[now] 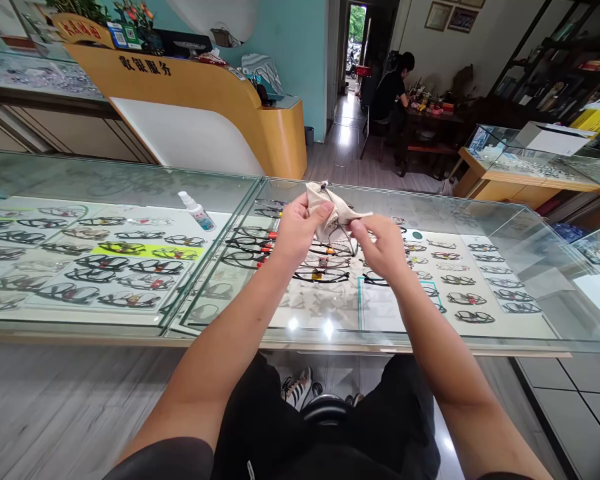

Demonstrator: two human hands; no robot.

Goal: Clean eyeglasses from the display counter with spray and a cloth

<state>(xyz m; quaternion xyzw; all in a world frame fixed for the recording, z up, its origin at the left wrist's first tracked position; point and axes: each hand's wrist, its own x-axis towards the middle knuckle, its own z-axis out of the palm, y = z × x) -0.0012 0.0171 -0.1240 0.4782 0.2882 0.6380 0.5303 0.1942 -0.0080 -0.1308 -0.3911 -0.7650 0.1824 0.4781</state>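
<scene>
Above the glass counter, my left hand point(300, 223) grips a cream cloth point(325, 200), thumb on top. Its right corner is pinched between the thumb and fingers of my right hand point(380, 243). Part of a dark-framed pair of glasses point(338, 233) shows at the cloth, with a thin temple hanging below it; the rest is hidden by cloth and fingers. Several pairs of glasses point(321, 275) lie below my hands, some with orange or red tags. I cannot tell which of them rest on the glass top and which are inside the case.
A white spray bottle point(197, 212) stands on the left part of the glass counter point(220, 183). Rows of eyeglasses point(467, 299) fill the display case. Behind is a wooden cashier desk point(280, 133). A person point(393, 90) sits at a dark table at the back.
</scene>
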